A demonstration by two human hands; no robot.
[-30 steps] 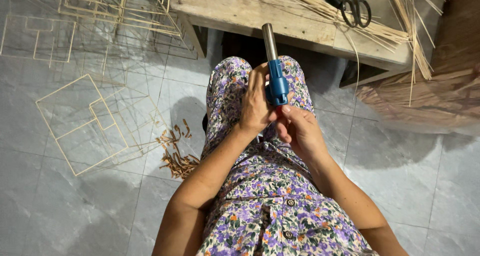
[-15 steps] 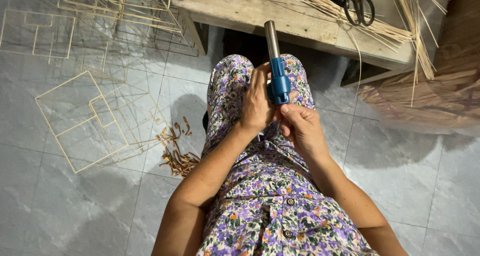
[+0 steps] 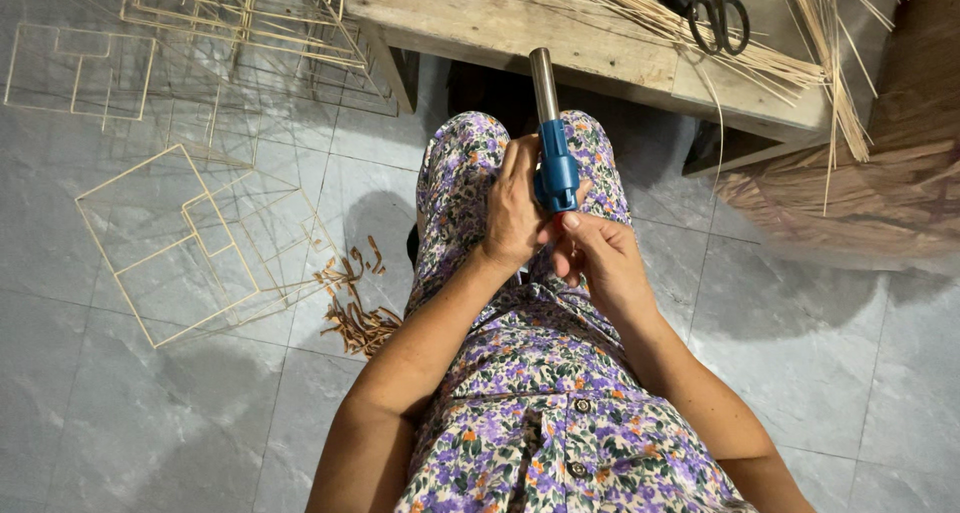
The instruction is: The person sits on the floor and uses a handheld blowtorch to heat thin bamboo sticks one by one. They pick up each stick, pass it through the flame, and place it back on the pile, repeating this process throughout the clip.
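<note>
Your torch (image 3: 553, 148) sits over your lap, nozzle pointing fwd toward the bench (image 3: 520, 23). Your left hand (image 3: 515, 213) wraps it from the left; your right hand (image 3: 600, 258) is just behind and to the right, thumb touching the torch base. The bench lies ahead of your knees, w/ scissors (image 3: 715, 8) on it at far right, on top of loose sticks (image 3: 700, 43). Stick frames (image 3: 190, 238) lie on the floor to your left, more further ahead-left. A pile of shavings (image 3: 355, 308) is on the floor btwn the near frame and your left leg.
</note>
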